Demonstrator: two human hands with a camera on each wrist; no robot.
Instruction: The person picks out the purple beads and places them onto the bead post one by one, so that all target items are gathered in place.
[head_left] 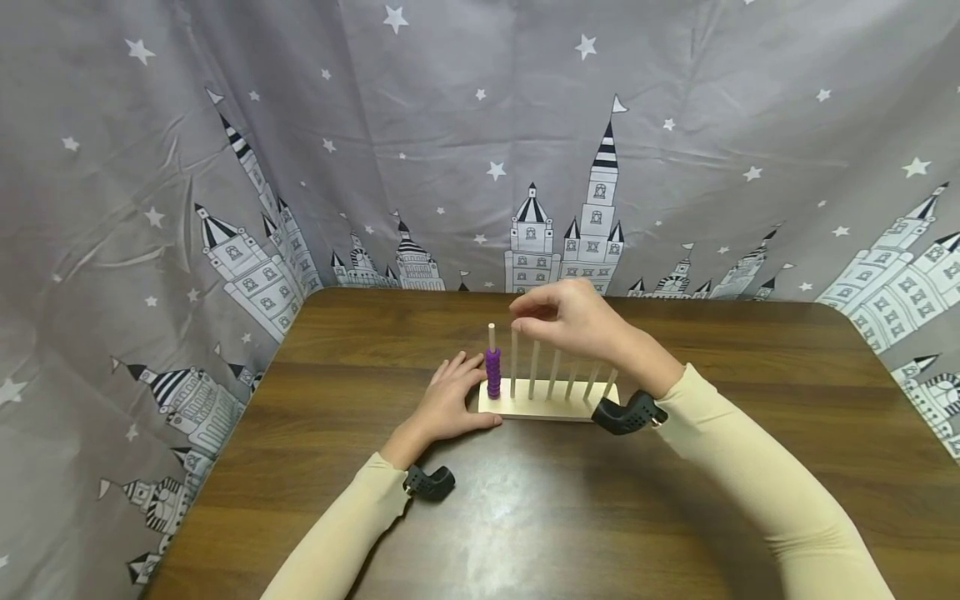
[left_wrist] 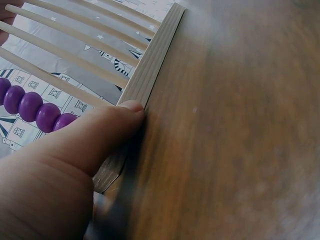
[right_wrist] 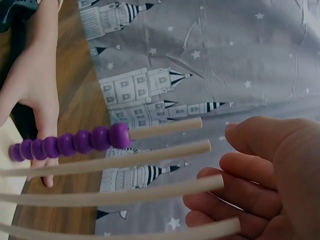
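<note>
A pale wooden base carries several upright wooden pegs. Purple beads are stacked on the leftmost peg, whose bare tip shows above them. At the base's left end lies my left hand, fingers spread and fairly straight. Its thumb touches the base's front edge in the left wrist view. Over the peg tops hovers my right hand. In the right wrist view, that hand's thumb and loosely bent fingers stand apart near the bare peg tips, with nothing visible between them.
The base stands on a brown wooden table. A grey curtain printed with castles and stars hangs behind the table and along its sides. Each wrist bears a black camera mount.
</note>
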